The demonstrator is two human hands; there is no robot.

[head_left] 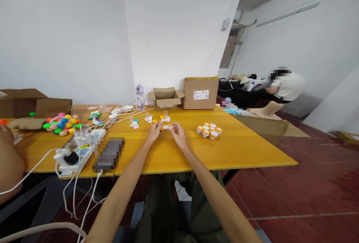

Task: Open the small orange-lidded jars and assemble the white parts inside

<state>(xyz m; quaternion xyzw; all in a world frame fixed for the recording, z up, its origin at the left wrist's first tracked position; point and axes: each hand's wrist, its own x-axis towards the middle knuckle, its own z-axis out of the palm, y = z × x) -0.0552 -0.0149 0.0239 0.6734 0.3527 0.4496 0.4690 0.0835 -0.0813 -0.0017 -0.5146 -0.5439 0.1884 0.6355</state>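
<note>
Above the middle of the table (241, 149), my two hands come close together. My left hand (154, 133) is closed, its fingertips pinching a small orange part (162, 128). The fingers of my right hand (178, 136) are closed around a small clear plastic cup (168, 127), which meets the orange part or lies right beside it; I cannot tell which. Just beyond are small piles of white pieces (134, 125), a teal ring (135, 120), an orange ring (154, 121) and clear cups (165, 113). Right of my hands stand several small containers (209, 130) with orange and white tops.
An open cardboard box (166, 99), a closed box (200, 93) and a water bottle (140, 97) line the wall. Power strips (84, 149) with cables, a phone (110, 154) and colourful balls (63, 124) lie left. Another person's arm (9, 160) reaches in there; someone sits (288, 86) far right.
</note>
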